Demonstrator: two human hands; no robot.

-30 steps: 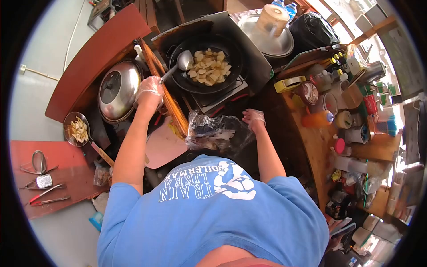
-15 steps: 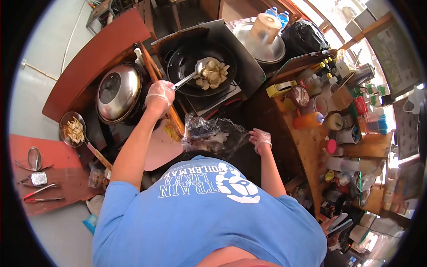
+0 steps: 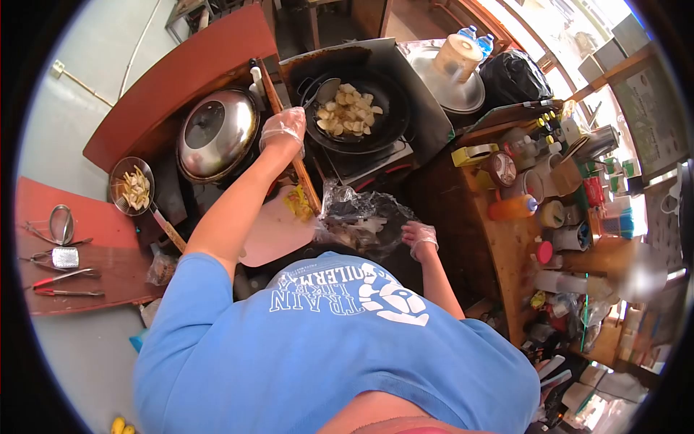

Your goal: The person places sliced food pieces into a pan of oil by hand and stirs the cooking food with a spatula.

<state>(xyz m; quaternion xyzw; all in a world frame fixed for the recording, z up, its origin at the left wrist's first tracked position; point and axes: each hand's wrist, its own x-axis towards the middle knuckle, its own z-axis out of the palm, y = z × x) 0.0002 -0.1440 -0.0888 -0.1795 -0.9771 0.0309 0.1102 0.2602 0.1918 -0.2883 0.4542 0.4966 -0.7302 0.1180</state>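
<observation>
My left hand [image 3: 284, 132], in a clear plastic glove, is closed round the handle of a metal ladle [image 3: 327, 90]. The ladle's bowl rests at the upper left of a black wok [image 3: 394, 108], beside a heap of pale sliced pieces [image 3: 348, 110]. My right hand [image 3: 420, 239], also gloved, has its fingers curled at the right edge of a clear plastic bag [image 3: 361, 210]; what they hold, if anything, is too small to make out. Left of the bag lies a pink cutting board [image 3: 271, 231] with something yellow on it.
A wooden plank [image 3: 311, 189] stands between the wok and a lidded pot [image 3: 218, 136]. Further left is a strainer of pale strips [image 3: 131, 186]. Tongs [image 3: 69, 293] lie on a red surface. On the right, a wooden counter [image 3: 499, 264] holds bottles and jars.
The ladle has gone from among the pieces to the wok's upper left side, and my left hand has shifted with it. My right hand is lower than a second ago, its fingers more curled.
</observation>
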